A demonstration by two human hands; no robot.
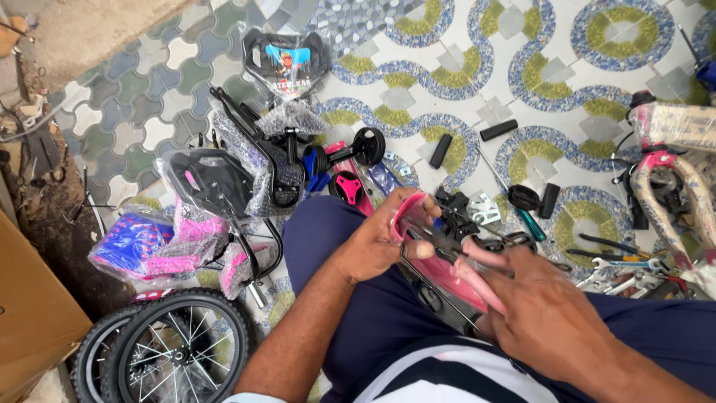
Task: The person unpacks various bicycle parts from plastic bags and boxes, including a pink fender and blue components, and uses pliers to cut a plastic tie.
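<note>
My left hand (380, 242) grips the front end of a pink plastic bicycle part (440, 261), a curved guard with black wire stays, resting on my lap. My right hand (544, 313) holds pink-handled pliers (477, 257) whose jaws meet a black fitting (447, 224) at the top of the pink part. My thumb presses beside that fitting. I sit on the floor in dark blue trousers.
Small bicycle parts lie on the patterned tile floor: two wheels (175, 351) at lower left, a wrapped black seat (212, 183), training wheels (369, 145), black grips (498, 130), spanners (623, 263), a wrapped pink frame (671, 186) at right, a cardboard box (30, 313) at left.
</note>
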